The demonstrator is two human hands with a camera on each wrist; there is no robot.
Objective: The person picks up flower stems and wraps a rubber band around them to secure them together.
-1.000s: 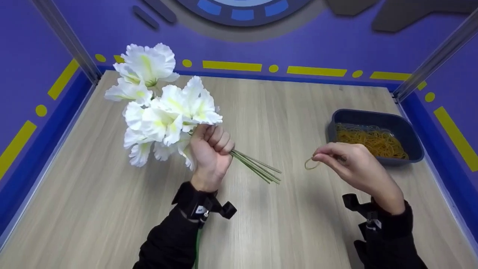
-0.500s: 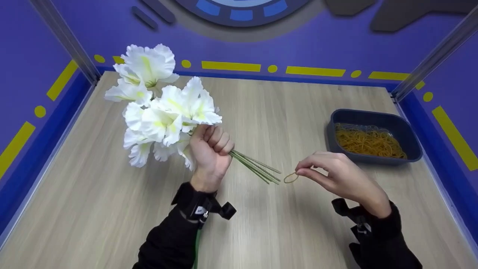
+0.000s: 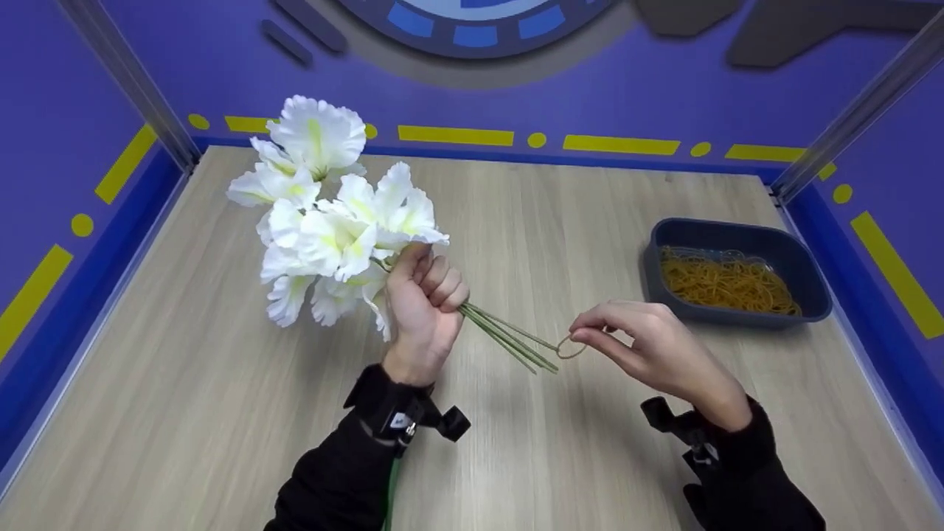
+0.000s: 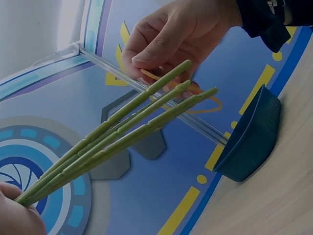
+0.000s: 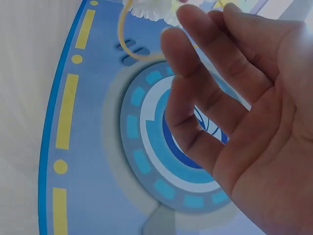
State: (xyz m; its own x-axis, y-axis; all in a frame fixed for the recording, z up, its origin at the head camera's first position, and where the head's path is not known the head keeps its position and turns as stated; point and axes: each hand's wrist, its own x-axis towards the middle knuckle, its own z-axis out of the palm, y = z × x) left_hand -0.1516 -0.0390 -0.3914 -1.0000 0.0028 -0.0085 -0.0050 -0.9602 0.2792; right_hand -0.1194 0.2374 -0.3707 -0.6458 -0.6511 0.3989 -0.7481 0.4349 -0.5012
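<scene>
My left hand (image 3: 428,310) grips a bunch of white artificial flowers (image 3: 335,236) by the stems, blossoms up and to the left. Below the fist the green stems (image 3: 509,335) fan out toward the right. A rubber band (image 3: 562,354) hangs as a small loop from the thumb and fingertips of my right hand (image 3: 656,350), right at the stem ends. In the left wrist view the orange rubber band (image 4: 210,110) overlaps the stem tips (image 4: 188,66), with the right hand (image 4: 181,36) behind them. The right wrist view shows the band (image 5: 123,36) curving beyond the fingers.
A dark blue-grey bin (image 3: 737,316) with a heap of rubber bands (image 3: 726,284) stands at the right of the wooden table (image 3: 546,457). Blue-purple panels (image 3: 472,103) with yellow marks enclose the back and both sides.
My right hand has moved left from beside the bin, bringing the rubber band to the stem ends. The left hand and flowers have shifted slightly right.
</scene>
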